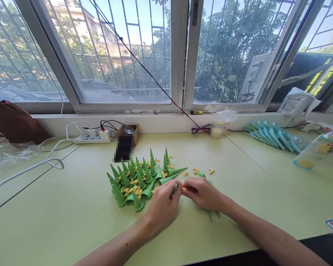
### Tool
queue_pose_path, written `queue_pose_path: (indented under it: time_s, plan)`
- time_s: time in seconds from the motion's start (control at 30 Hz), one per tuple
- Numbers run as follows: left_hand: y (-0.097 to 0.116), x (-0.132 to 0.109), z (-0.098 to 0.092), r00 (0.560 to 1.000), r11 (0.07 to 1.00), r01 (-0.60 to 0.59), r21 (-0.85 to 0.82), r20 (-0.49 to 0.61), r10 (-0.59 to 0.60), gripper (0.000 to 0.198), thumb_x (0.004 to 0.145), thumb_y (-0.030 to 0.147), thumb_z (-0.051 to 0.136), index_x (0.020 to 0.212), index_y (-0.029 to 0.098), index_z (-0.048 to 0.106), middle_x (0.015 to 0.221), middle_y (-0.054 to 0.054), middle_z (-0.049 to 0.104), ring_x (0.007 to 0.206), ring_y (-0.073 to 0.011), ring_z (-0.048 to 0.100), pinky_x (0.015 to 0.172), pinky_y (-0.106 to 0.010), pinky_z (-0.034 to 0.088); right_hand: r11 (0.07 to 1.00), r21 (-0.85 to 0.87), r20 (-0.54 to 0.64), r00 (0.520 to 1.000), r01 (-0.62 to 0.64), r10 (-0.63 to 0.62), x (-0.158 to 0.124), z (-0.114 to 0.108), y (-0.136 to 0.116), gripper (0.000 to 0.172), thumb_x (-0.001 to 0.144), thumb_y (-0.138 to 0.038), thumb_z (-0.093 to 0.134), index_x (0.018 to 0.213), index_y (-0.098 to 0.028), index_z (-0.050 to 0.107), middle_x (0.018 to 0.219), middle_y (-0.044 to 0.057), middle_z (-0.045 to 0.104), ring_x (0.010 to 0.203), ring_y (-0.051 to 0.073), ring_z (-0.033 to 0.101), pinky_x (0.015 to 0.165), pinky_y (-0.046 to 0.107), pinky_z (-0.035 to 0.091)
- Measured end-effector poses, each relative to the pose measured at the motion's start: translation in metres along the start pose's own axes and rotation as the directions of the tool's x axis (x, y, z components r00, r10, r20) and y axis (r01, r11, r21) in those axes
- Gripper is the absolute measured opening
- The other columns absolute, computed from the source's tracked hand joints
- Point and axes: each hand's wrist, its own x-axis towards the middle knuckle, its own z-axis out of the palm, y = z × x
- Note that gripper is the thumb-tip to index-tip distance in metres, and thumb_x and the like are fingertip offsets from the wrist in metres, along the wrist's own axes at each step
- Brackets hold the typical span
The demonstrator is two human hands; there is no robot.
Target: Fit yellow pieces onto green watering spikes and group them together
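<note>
My left hand (164, 203) is closed on a green cone, whose end (175, 188) shows between its fingers. Close against it, my right hand (201, 192) pinches a small yellow piece (184, 189). The fingertips of both hands meet at the middle of the table. Left of my hands stand and lie several green cones (137, 202), with yellow pieces (137, 192) scattered among them. Beyond my right hand a few loose yellow pieces (211, 171) lie on the table. More green cones (209, 216) lie partly hidden under my right hand.
On the light green table (72, 214), a power strip (93, 139) and small cardboard box (135, 133) sit at the back left. A jar (217, 130) stands near the window. Packed light-blue items (274, 136) and a clear bag (313, 151) lie right. A white cable (24, 173) crosses the left.
</note>
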Motion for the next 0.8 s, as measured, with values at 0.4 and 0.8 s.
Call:
queue_pose_path:
  time_s: [0.4,0.8]
  plan:
    - [0.0008,0.0001,0.0,1.0,1.0,0.014,0.006,0.007,-0.014,0.026,0.101,0.027,0.047,0.081,0.02,0.062,0.074,0.001,0.068,0.062,-0.0125,0.057,0.059,-0.025,0.041,1.0,0.005,0.033,0.999,0.004,-0.004,0.0013,-0.0016,-0.0001,0.03,0.1,-0.028,0.052,0.073,-0.021,0.043,0.066,-0.005,0.041,0.06,0.012,0.034,0.057,0.024,0.029]
    - [-0.0013,0.0009,0.0006,0.998,1.0,0.014,0.008,0.069,-0.015,0.026,0.102,0.027,0.046,0.081,0.02,0.06,0.074,0.001,0.064,0.065,-0.013,0.056,0.064,-0.025,0.042,1.0,-0.017,0.047,0.999,-0.011,0.012,0.0009,-0.0018,-0.0014,0.032,0.099,-0.03,0.051,0.07,-0.021,0.039,0.064,-0.005,0.041,0.058,0.012,0.033,0.056,0.025,0.027]
